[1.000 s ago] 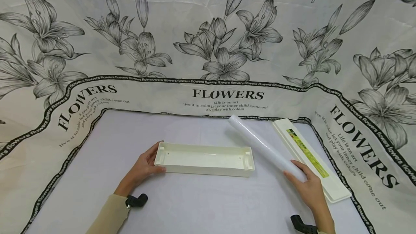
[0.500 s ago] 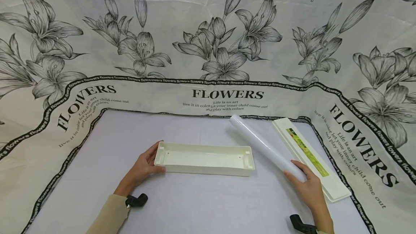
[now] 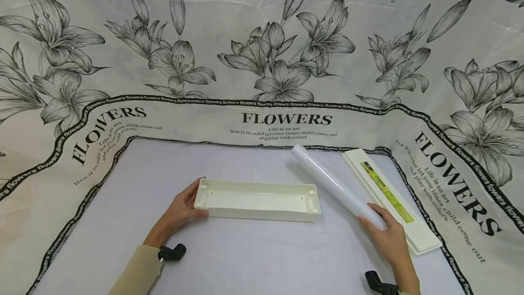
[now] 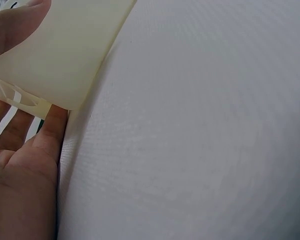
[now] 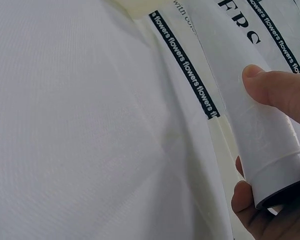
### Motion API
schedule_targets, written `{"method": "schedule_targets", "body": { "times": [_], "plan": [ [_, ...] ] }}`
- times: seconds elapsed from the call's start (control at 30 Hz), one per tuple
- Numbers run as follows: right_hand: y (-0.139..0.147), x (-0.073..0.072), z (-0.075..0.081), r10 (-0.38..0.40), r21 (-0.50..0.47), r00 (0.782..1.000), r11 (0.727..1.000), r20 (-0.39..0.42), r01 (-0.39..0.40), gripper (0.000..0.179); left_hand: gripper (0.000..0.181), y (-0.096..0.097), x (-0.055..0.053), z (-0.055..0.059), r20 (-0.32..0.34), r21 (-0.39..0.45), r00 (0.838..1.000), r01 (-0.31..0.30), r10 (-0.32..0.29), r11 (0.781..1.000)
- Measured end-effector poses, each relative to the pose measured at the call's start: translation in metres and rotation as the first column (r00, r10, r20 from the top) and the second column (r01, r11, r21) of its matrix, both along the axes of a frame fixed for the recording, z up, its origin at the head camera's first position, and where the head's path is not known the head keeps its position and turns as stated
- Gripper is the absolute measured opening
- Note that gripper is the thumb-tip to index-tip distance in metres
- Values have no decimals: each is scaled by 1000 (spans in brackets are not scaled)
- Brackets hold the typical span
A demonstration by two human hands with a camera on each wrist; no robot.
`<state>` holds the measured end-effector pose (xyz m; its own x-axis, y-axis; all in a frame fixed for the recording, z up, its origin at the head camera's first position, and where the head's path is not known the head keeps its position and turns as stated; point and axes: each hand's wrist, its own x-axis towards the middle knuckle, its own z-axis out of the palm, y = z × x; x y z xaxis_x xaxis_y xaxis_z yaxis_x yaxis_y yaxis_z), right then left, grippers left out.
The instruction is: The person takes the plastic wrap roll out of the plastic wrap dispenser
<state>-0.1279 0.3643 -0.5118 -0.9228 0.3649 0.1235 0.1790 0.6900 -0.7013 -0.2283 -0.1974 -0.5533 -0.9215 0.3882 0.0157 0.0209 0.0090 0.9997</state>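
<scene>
I'm seeing the left hand (image 3: 180, 211) pinching the cream box (image 3: 258, 197) at its nine o'clock end, probably steadying it on the table (image 3: 262, 258). At the box's three o'clock, the right hand (image 3: 389, 236) is gripping the white roll (image 3: 331, 182) low down, likely leaving its ten o'clock end free; labelled lid (image 3: 388, 195) is lying beyond, apparently parked aside.

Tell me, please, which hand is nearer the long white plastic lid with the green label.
The right hand is beside the lid, gripping a glossy white roll; the left hand, farther left, holds an oblong cream plastic box.
</scene>
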Motion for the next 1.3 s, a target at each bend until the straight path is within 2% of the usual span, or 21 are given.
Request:
{"method": "schedule_targets", "body": {
  "times": [0.4, 1.3],
  "plan": [
    [0, 2, -1, 4, -36, 1000, 999, 4, -4, 65, 114, 0, 0, 1, 4, -1, 1000, 0, 0, 1000],
    [5, 3, -12, -24, -31, 1000, 999, 19, 25, 64, 116, 0, 0, 0, 14, 10, 1000, 1, -1, 1000]
  ]
}}
